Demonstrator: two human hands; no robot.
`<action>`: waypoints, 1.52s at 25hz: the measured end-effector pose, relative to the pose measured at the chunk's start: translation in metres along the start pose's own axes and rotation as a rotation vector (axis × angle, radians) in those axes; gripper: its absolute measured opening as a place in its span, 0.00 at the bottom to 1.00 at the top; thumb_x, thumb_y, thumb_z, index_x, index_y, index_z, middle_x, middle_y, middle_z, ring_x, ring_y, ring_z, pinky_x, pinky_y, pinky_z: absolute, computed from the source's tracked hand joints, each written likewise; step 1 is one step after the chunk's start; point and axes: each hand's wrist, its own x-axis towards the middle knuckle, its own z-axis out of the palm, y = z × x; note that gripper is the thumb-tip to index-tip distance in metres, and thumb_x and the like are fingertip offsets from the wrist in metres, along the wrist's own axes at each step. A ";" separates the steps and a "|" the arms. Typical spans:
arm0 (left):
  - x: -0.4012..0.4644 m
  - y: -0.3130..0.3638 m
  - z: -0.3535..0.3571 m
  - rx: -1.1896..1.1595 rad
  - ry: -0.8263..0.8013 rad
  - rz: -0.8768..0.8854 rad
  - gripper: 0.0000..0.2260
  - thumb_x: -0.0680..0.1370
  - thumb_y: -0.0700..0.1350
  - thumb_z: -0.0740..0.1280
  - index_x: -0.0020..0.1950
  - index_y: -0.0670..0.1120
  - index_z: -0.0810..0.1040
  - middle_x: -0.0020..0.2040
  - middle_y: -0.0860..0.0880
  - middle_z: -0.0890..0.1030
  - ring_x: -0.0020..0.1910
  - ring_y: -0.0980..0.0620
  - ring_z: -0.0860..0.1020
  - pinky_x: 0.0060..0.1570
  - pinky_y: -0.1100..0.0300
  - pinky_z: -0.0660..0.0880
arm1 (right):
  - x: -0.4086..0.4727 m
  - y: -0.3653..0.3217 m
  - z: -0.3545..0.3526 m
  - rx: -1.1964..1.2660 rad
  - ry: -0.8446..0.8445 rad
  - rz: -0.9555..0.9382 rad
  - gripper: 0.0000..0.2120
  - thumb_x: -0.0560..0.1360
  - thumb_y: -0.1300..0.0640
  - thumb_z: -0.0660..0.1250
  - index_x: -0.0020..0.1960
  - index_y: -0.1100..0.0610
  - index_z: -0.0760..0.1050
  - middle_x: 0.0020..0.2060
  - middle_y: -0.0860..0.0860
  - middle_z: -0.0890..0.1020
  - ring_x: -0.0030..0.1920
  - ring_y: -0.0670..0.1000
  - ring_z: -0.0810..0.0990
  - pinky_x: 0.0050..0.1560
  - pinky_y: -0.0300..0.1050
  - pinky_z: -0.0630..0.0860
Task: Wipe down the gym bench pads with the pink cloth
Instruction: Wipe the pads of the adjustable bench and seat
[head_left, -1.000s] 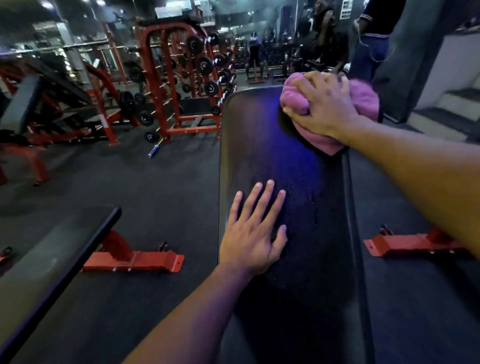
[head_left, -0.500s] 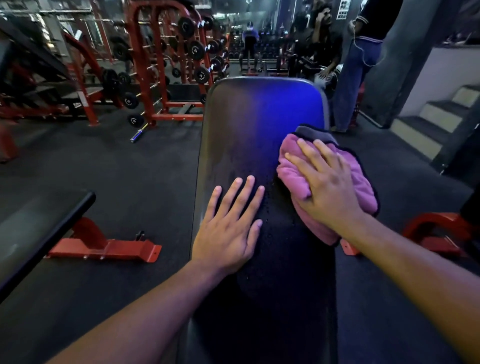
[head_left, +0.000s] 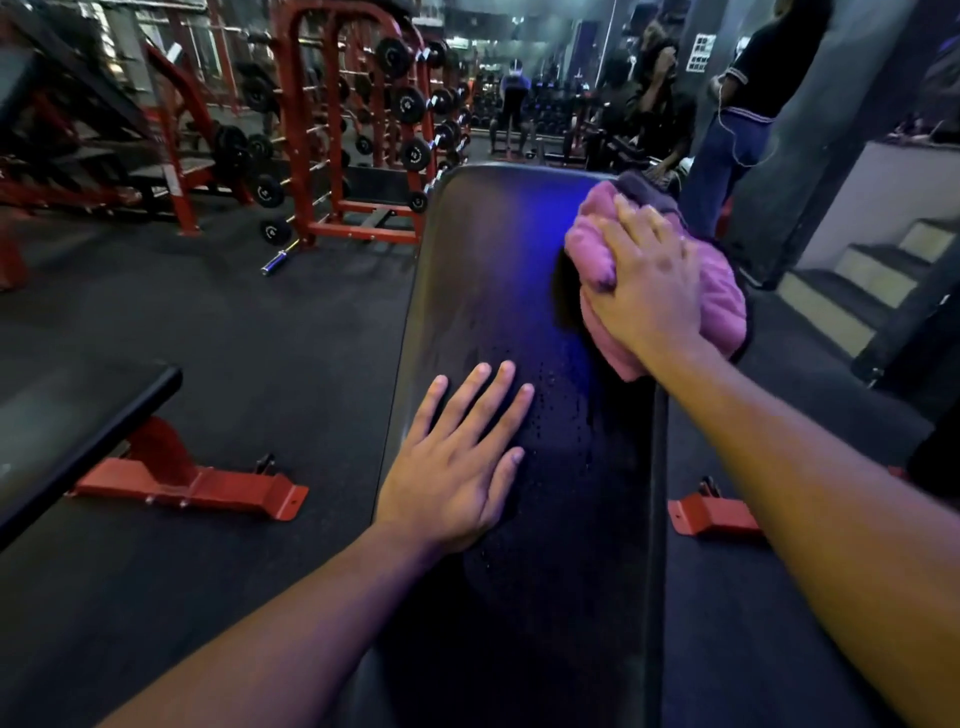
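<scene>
Bunched under the gripping right hand (head_left: 649, 283), the pink cloth (head_left: 719, 291) could be dragged off the pad (head_left: 493, 270) edge beside it, droplets near the flat, open left hand (head_left: 457, 457) being missed.

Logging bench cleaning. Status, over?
Left hand flat on bench pad. Right hand grips pink cloth at pad's right edge. Droplets remain mid-pad.

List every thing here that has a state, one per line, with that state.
Bench pad: tilted up away from the camera, wet with droplets near the middle.
Pink cloth: bunched up, pressed on the pad's right side.
Right hand: gripping the cloth, fingers curled over it.
Left hand: flat on the pad, fingers spread.
Weight rack: upright, loaded with plates.
Second bench: unused, at left.
</scene>
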 end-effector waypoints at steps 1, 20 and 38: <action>0.000 0.000 0.001 0.003 -0.007 -0.001 0.25 0.87 0.55 0.52 0.84 0.50 0.62 0.85 0.49 0.57 0.84 0.49 0.55 0.79 0.39 0.58 | -0.029 -0.006 -0.001 -0.002 -0.004 -0.011 0.32 0.72 0.48 0.58 0.76 0.48 0.67 0.79 0.50 0.65 0.76 0.59 0.64 0.72 0.65 0.64; 0.000 0.001 -0.007 -0.109 -0.012 -0.010 0.26 0.85 0.58 0.57 0.81 0.48 0.68 0.83 0.49 0.64 0.82 0.48 0.61 0.79 0.40 0.59 | -0.005 -0.027 -0.031 -0.076 -0.122 -0.116 0.26 0.76 0.58 0.63 0.75 0.53 0.68 0.78 0.55 0.66 0.73 0.62 0.68 0.68 0.60 0.67; -0.051 -0.004 -0.005 -0.132 0.010 0.030 0.27 0.84 0.56 0.60 0.81 0.47 0.69 0.83 0.46 0.63 0.83 0.48 0.58 0.79 0.39 0.60 | 0.013 -0.150 0.013 -0.062 -0.178 -0.435 0.34 0.74 0.43 0.62 0.79 0.45 0.63 0.80 0.53 0.61 0.80 0.61 0.57 0.76 0.73 0.50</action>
